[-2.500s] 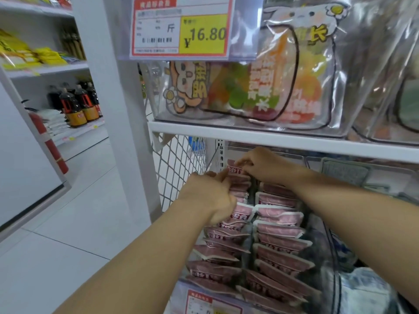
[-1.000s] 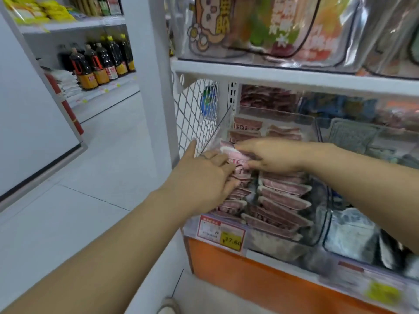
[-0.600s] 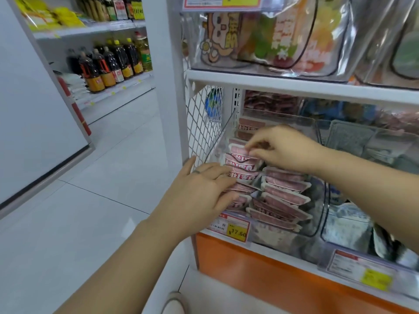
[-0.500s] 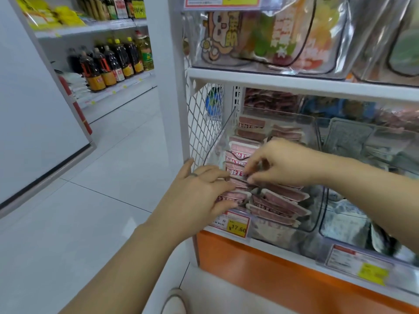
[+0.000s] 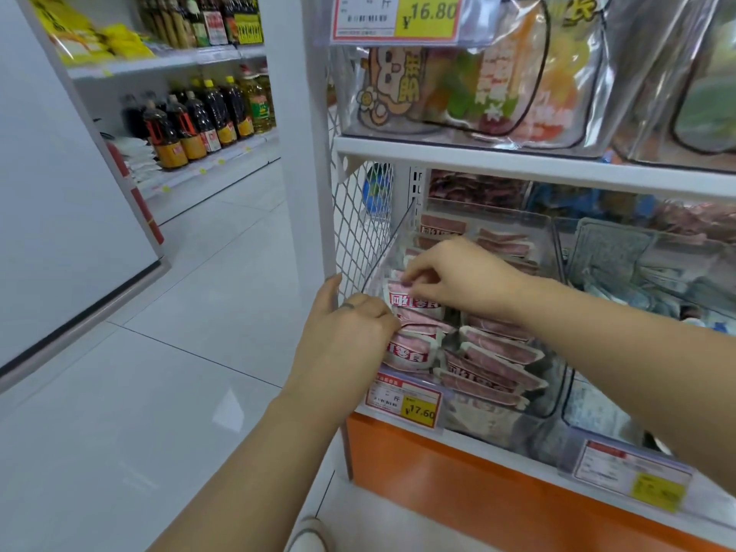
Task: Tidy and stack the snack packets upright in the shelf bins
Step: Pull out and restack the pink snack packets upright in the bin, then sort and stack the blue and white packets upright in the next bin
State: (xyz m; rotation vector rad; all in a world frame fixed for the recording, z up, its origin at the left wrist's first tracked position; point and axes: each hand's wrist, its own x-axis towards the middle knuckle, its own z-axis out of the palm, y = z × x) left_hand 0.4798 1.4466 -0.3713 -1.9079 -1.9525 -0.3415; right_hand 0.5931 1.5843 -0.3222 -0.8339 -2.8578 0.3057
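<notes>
While packet (image 5: 415,301) is pinched at its top by right hand (image 5: 458,277) | held in bin (image 5: 498,426), left row, long axis 9-to-3 | left hand (image 5: 350,332) at its 7 o'clock — curled, grip cannot be told.

Illumination is bright, even and cool, falling from above; shadows are soft and faint; the floor (image 5: 167,392) at 8 o'clock carries a pale sheen and one small bright reflection; glare streaks the clear pouches (image 5: 637,53) at 1 o'clock and veils their print; the space beneath the shelf board (image 5: 517,161) at 3 o'clock is dimmer, its rear stock murky; wide-angle bending tilts the white panel (image 5: 59,193) at 9 o'clock and the upright post (image 5: 302,153) at 12 o'clock; focus is soft throughout; print on the snack packets (image 5: 414,300) at centre is partly legible; the price label (image 5: 633,476) at 5 o'clock is smeared and unreadable.
</notes>
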